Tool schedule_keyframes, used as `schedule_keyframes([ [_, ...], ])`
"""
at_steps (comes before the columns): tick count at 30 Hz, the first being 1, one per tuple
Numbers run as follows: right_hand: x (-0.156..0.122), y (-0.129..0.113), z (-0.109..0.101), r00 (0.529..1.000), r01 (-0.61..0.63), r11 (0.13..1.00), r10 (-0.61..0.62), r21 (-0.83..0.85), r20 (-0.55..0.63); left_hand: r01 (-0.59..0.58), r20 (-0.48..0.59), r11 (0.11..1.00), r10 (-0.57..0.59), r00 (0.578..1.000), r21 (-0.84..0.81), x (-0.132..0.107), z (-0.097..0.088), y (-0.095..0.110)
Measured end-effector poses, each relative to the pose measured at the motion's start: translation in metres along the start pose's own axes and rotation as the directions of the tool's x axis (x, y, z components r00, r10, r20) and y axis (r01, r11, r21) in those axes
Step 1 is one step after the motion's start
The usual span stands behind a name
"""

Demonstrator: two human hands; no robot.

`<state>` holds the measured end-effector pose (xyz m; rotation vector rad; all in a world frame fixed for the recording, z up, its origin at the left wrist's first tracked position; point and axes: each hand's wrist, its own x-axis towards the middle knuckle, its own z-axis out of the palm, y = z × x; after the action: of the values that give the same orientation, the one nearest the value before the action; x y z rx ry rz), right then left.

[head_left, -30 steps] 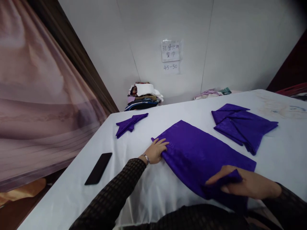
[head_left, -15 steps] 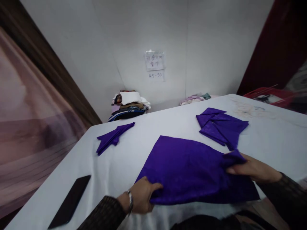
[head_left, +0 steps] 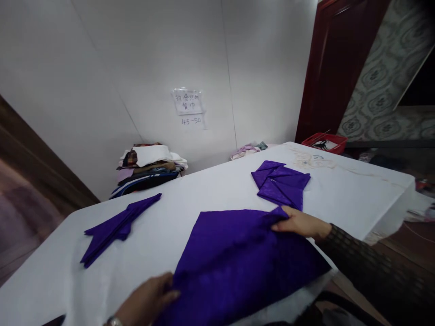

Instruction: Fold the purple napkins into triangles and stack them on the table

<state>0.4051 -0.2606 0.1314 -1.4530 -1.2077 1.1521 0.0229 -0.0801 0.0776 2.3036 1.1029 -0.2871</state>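
Observation:
A purple cloth napkin (head_left: 231, 267) is spread over the front of the white-covered table (head_left: 190, 194), its near part lifted and sagging between my hands. My right hand (head_left: 299, 222) pinches a bunched upper edge at the napkin's right. At the lower left, my left hand (head_left: 147, 299), slightly blurred and with a bracelet at the wrist, grips the napkin's left edge between thumb and fingers. Beyond my right hand lies a folded purple napkin (head_left: 280, 183) with pointed corners. Another, a narrow folded purple napkin (head_left: 117, 228), rests on the left of the table.
A stack of folded clothes (head_left: 149, 167) stands by the wall at the back left. Farther right are a small cloth pile (head_left: 248, 151) and a red basket (head_left: 324, 142). A dark flat object (head_left: 56, 320) shows at the bottom left. A paper sign (head_left: 188, 102) hangs above.
The view has turned to the right. My right hand has raised its napkin edge and drawn it toward the far side, while the cloth has creased across its middle. My left hand stays at the left edge.

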Motion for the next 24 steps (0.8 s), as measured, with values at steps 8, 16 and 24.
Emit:
schedule_keyframes([
  [8, 0.123, -0.098, -0.024, 0.942, 0.279, 0.96, -0.276, -0.012, -0.193, 0.252, -0.812, 0.944, 0.026, 0.584, 0.211, -0.001, -0.197, 0.03],
  [16, 0.107, -0.178, -0.039, 0.586, 0.751, 0.646, -0.748, -0.139, -0.311, -0.119, -0.965, 0.978, 0.14, -0.22, 0.169, -0.089, -0.24, 0.062],
  [24, 0.038, -0.069, -0.035, 0.87, 0.35, 0.899, -0.416, -0.263, -0.265, 0.063, -0.962, 0.969, 0.228, 0.15, 0.239, -0.123, -0.107, 0.042],
])
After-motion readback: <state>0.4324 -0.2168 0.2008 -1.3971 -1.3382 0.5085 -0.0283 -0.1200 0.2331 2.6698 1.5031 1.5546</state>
